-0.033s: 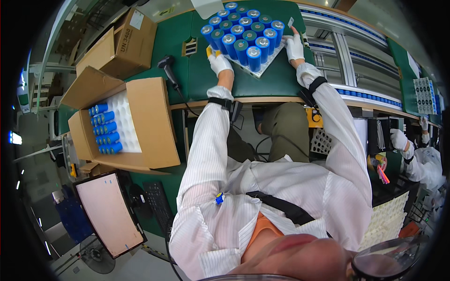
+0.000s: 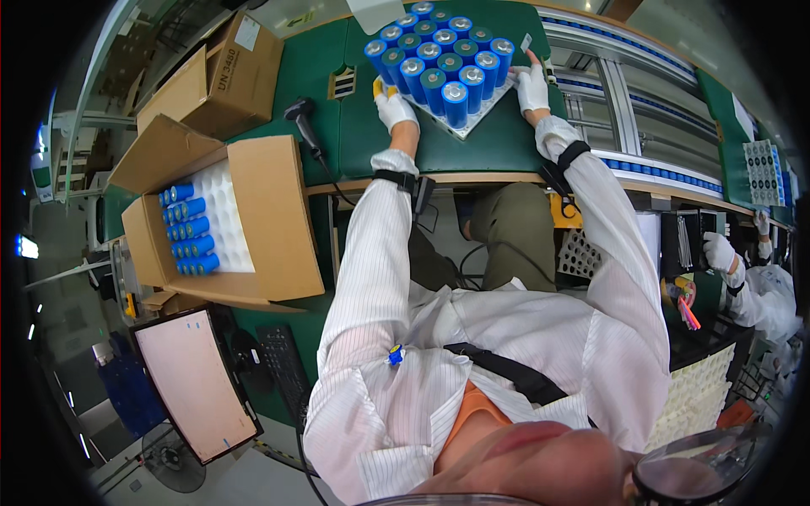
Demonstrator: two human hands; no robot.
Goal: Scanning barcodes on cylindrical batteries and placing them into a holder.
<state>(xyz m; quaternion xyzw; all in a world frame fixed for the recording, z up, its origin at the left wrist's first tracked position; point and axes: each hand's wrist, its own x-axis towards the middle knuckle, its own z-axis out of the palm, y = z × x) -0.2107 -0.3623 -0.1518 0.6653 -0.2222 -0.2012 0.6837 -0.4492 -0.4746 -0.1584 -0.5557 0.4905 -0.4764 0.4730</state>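
A white tray (image 2: pixel 461 131) holds several rows of upright blue cylindrical battery cells (image 2: pixel 456 94), some with silvery tops and some with dark green ones. Its near corner points toward me over the green tabletop. My left hand (image 2: pixel 394 110), white-gloved with yellow at the fingertips, is closed on the tray's left corner. At the right corner, my right hand (image 2: pixel 532 89) grips the edge with the thumb side while its index finger extends forward. Beside that fingertip stands a small pale tag (image 2: pixel 526 42). The fingers under the tray are hidden.
To the left, an open cardboard box (image 2: pixel 278 219) contains more blue cells in white packing. Behind it sits another carton (image 2: pixel 245 72). A handheld scanner (image 2: pixel 302 122) lies on the green table (image 2: pixel 312 63). Conveyor rails (image 2: pixel 620 105) run at the right; a co-worker's gloved hand (image 2: pixel 719 251) shows beyond.
The tray with its cells has shifted very slightly to the right. Both hands keep their places on its corners.
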